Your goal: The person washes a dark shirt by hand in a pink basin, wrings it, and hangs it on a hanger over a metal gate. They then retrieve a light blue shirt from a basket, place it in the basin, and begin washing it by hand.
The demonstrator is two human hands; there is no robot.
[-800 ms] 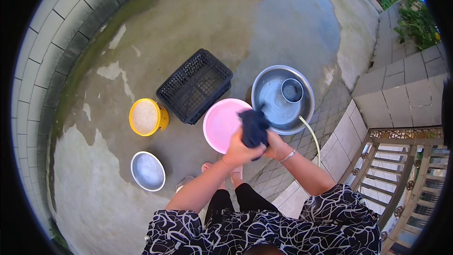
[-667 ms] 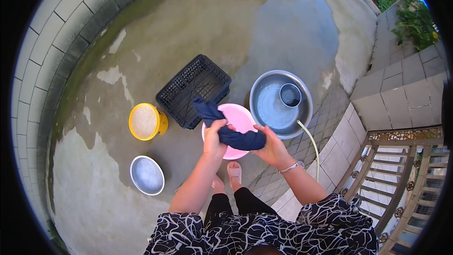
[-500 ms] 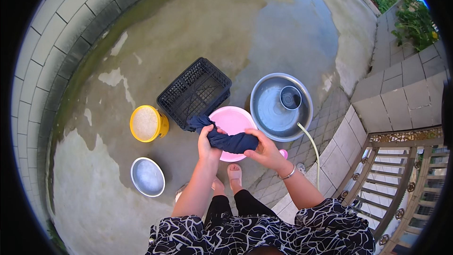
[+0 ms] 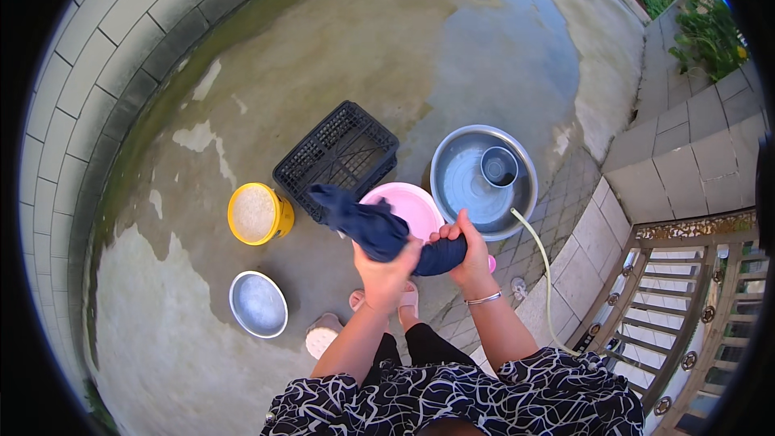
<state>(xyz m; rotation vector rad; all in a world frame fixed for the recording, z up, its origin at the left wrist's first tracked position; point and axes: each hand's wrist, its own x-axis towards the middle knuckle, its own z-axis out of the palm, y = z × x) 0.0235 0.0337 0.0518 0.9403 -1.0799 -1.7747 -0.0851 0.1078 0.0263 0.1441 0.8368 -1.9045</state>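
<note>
A bunched, twisted dark navy cloth (image 4: 367, 226) is stretched between my two hands, in front of the near rim of a pink basin (image 4: 414, 208). My left hand (image 4: 386, 273) is wrapped round its middle, and a loose, slightly blurred end sticks out up and to the left. The other end is gripped by my right hand (image 4: 467, 254), fingers curled over it and thumb up. The cloth hides part of the pink basin and a corner of the black plastic crate (image 4: 347, 153).
Right of the pink basin stands a large metal basin (image 4: 456, 186) holding a small pot (image 4: 499, 167); a pale hose (image 4: 542, 262) hangs over its rim. At left are a yellow bucket (image 4: 282, 218) and a small metal bowl (image 4: 258, 304). A metal gate (image 4: 658, 299) is at right.
The cloth and both hands have come nearer to me and to the right. My left hand has turned over the cloth, now more tightly bunched, its left end swinging up.
</note>
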